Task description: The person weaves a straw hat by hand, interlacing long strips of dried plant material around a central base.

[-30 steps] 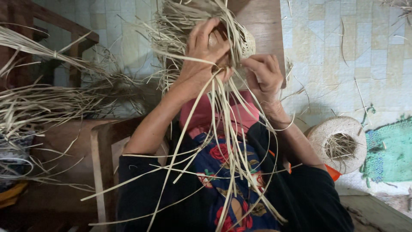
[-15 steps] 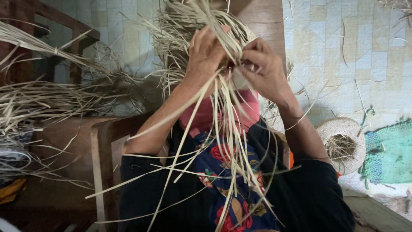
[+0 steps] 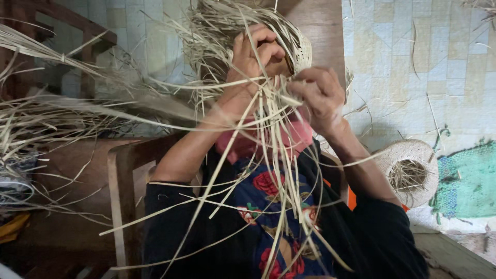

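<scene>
far left: loose bundle of dried straw strips (image 3: pixel 46 119) lying across a wooden chair (image 3: pixel 124 170), strands splayed sideways. centre-left: left hand (image 3: pixel 253 57) raised high, fingers curled shut around the rim of a half-woven straw hat (image 3: pixel 289 46), pinching a few strips against it. hat held up in front of the camera, above the lap, crown side tilted away toward upper right. unwoven strips (image 3: pixel 274 170) hanging from the rim, long axis running roughly top to bottom, free ends pointing down over the floral garment (image 3: pixel 268 206), some fanning lower left. centre-right: right hand (image 3: pixel 320 98) just beside the rim, fingers closed on a few strips, drawing them across. far right: finished pale woven hat (image 3: pixel 408 170) resting upturned on the tiled floor (image 3: pixel 413 67), beside a green woven mat (image 3: pixel 465 181). likely risk: brittle strips cracking if bent sharply, or the weave loosening if the pinch at the rim slips; dangling strands also prone to tangling.
</scene>
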